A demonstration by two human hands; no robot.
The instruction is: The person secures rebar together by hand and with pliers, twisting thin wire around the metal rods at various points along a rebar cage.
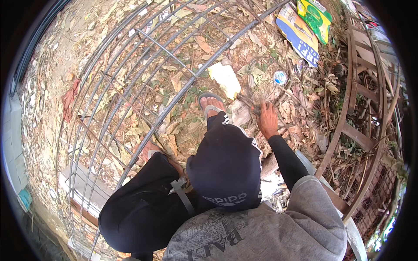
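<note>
Extends the right forearm toward the far side, right of the bent right knee; holds the right hand back upward, wrist nearly straight, fingers slightly spread.

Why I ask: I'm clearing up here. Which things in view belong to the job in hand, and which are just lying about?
Probably the job's:
dark slim object at the right hand
metal-bar frame by the feet

Probably just lying about:
blue-and-yellow sack
green-and-yellow packet
pale yellow wrapper
round blue-and-white item
</note>
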